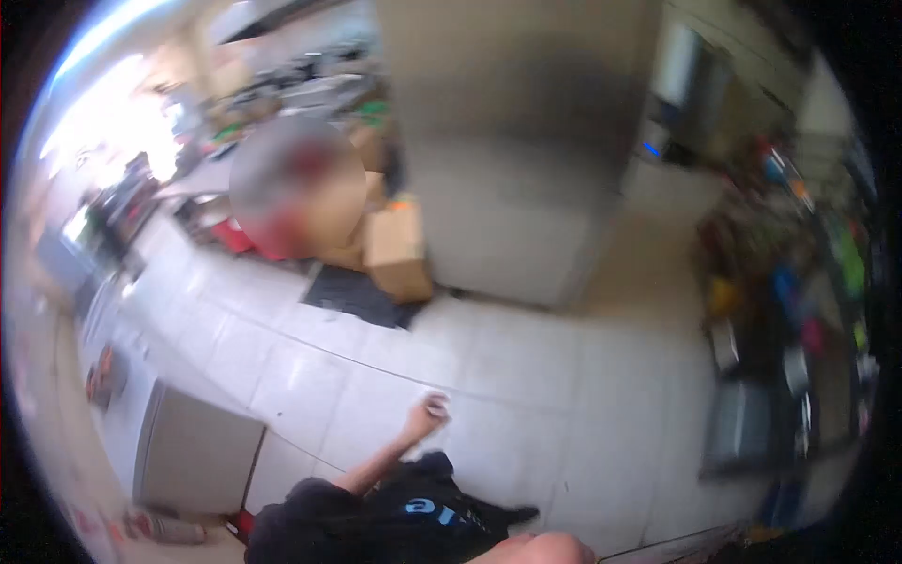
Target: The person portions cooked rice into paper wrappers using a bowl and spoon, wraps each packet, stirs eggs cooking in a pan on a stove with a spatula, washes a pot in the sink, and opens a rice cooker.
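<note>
My left hand (427, 415) is in front of me above the tiled floor, its fingers curled closed. A small whitish patch shows at the fingers, but motion blur hides what it is. The left arm comes out of a black short sleeve. Below the hand is my black shirt (385, 512) with light blue lettering. Some bare skin (550, 548) shows at the bottom edge, perhaps part of my right arm. My right hand is out of view.
A tall metal cabinet or fridge (517, 179) stands ahead, with a cardboard box (396, 246) and a dark mat (362, 296) beside it. A white appliance (197, 451) is at left. Cluttered shelving (770, 376) lines the right. White tiles (507, 348) cover the floor.
</note>
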`<state>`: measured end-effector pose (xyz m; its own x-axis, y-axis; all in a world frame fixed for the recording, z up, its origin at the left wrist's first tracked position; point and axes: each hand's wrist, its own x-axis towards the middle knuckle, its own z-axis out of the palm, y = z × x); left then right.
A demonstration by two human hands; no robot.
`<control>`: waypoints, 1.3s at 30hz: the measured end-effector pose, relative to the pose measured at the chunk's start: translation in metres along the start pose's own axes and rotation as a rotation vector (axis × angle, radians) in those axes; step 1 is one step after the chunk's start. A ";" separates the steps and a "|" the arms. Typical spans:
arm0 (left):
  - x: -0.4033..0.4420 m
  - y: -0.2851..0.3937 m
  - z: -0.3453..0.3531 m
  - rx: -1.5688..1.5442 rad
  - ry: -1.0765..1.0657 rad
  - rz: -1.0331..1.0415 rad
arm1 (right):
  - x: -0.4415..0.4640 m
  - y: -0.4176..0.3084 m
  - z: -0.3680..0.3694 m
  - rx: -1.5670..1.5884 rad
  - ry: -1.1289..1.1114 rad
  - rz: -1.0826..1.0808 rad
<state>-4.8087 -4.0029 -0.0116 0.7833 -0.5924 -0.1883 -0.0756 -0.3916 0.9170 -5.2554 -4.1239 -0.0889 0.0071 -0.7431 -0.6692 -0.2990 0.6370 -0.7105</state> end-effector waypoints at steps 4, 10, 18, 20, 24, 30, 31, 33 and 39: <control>0.017 -0.053 -0.088 -0.275 -0.080 -0.169 | -0.001 -0.084 0.199 -0.390 -0.453 -0.128; 0.039 -0.016 -0.264 -0.582 0.051 -0.416 | -0.080 -0.201 0.471 -0.829 -0.848 -0.415; 0.154 -0.100 -0.550 -1.683 0.391 -0.249 | -0.293 -0.216 0.902 -0.862 -1.601 -1.776; 0.168 -0.122 -0.627 -1.438 0.496 -0.247 | -0.320 -0.189 0.992 -1.003 -1.828 -1.749; 0.155 -0.134 -0.752 -1.294 0.679 -0.250 | -0.432 -0.182 1.139 -0.761 -2.164 -1.700; 0.121 -0.118 -0.989 -0.852 0.970 -0.439 | -0.588 -0.131 1.396 -1.584 -2.461 -1.700; 0.120 -0.122 -1.034 -0.770 1.042 -0.384 | -0.616 -0.120 1.434 -1.703 -2.387 -1.845; 0.118 -0.128 -1.121 -0.669 1.094 -0.192 | -0.646 -0.091 1.504 -1.827 -2.296 -1.889; 0.146 -0.072 -1.388 -0.384 0.789 0.522 | -0.670 -0.066 1.659 -1.949 -2.165 -1.371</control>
<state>-3.8326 -3.0837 0.3832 0.9028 0.0627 0.4254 -0.4299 0.1175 0.8952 -3.6573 -3.3281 0.0450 0.1866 0.8309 -0.5242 0.6241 -0.5123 -0.5899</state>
